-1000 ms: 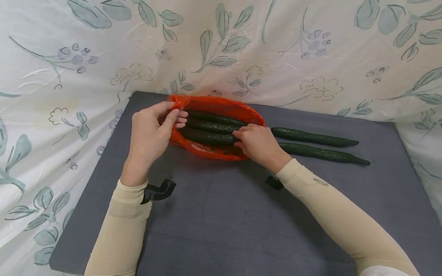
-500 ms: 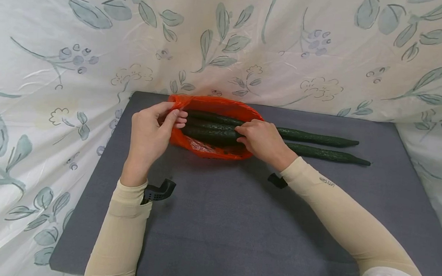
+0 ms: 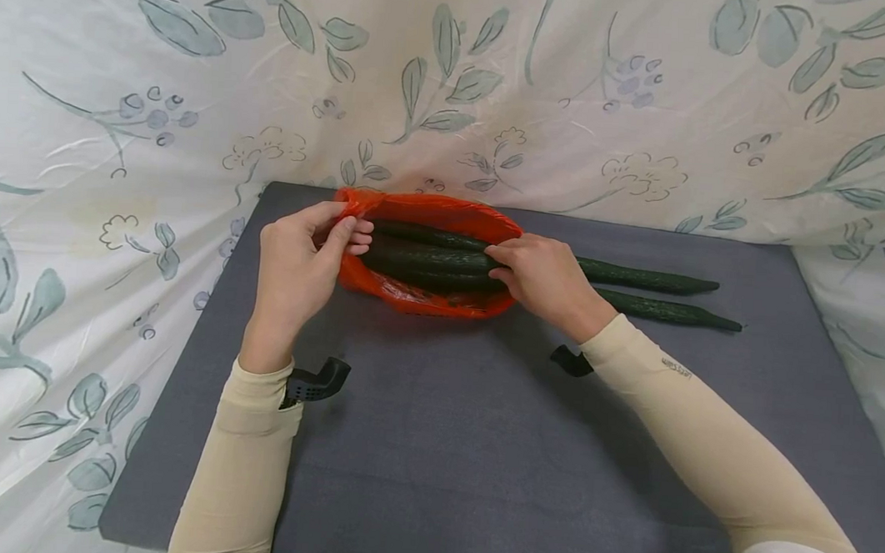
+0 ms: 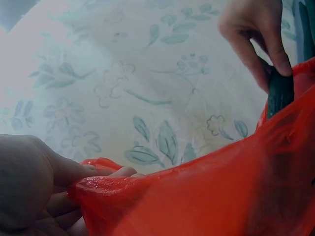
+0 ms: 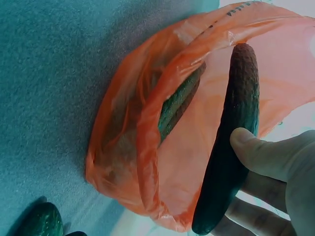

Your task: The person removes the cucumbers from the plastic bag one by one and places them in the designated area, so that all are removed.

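Observation:
An orange-red plastic bag (image 3: 483, 218) lies with its mouth spread at the back of the table. My left hand (image 3: 296, 265) pinches the bag's left rim between thumb and fingers. With thumb and fingers my right hand (image 3: 550, 284) grips a dark green cucumber (image 5: 224, 167) near its right end, at the bag's mouth. More cucumbers (image 5: 177, 105) show inside the bag, behind the held one in the right wrist view. The left wrist view has the right hand (image 4: 256, 37) holding the cucumber's end just above the bag's edge.
Two more cucumbers, a rear one (image 3: 653, 279) and a front one (image 3: 669, 310), lie on the dark grey table (image 3: 434, 443) right of the bag, partly hidden by the right hand. A leaf-patterned cloth (image 3: 646, 112) hangs close behind the table.
My right hand has moved to the right along with the cucumber it grips. My left hand keeps its hold on the rim, nearly unmoved.

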A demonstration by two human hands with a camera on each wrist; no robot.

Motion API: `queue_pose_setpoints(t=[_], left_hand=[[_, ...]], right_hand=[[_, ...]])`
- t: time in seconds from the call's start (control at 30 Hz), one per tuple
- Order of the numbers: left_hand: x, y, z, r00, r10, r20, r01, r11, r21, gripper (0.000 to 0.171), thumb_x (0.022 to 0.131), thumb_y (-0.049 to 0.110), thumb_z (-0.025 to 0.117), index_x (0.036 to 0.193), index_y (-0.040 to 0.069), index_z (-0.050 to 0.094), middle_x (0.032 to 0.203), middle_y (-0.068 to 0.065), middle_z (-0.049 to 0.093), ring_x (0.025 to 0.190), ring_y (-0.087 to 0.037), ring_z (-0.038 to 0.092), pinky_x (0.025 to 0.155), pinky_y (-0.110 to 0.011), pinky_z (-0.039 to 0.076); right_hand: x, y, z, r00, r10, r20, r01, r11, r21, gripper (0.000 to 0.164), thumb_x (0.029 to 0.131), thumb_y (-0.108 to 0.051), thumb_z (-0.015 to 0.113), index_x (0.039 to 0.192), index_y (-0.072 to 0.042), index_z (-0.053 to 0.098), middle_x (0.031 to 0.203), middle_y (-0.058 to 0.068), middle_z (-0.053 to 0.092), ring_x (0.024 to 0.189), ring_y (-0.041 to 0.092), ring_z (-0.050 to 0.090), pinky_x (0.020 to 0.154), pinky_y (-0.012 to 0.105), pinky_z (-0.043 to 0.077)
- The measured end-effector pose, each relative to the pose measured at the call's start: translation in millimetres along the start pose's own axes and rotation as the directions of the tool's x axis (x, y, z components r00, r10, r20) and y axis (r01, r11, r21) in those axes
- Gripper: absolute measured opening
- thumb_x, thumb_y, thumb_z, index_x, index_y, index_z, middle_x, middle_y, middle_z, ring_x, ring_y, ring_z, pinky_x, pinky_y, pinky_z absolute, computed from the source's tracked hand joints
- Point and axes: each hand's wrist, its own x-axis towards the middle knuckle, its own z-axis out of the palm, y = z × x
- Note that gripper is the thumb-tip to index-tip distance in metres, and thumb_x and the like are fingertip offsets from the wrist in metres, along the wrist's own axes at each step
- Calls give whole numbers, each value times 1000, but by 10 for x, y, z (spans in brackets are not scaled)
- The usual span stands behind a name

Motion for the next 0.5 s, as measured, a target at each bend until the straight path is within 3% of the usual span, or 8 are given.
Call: queue_pose_setpoints(t=[0.5], left_hand=[[-5, 7, 18, 1000, 5, 9, -5, 1000, 2, 22, 106, 6, 71, 123, -6, 77, 101, -12, 81, 83, -17, 80, 80, -21, 63]], right_hand=[[-211, 144, -97, 998, -24, -51, 26, 999, 44, 39, 95, -10, 86, 132, 0, 77, 123, 14, 78, 107, 35, 73, 89, 53, 63]])
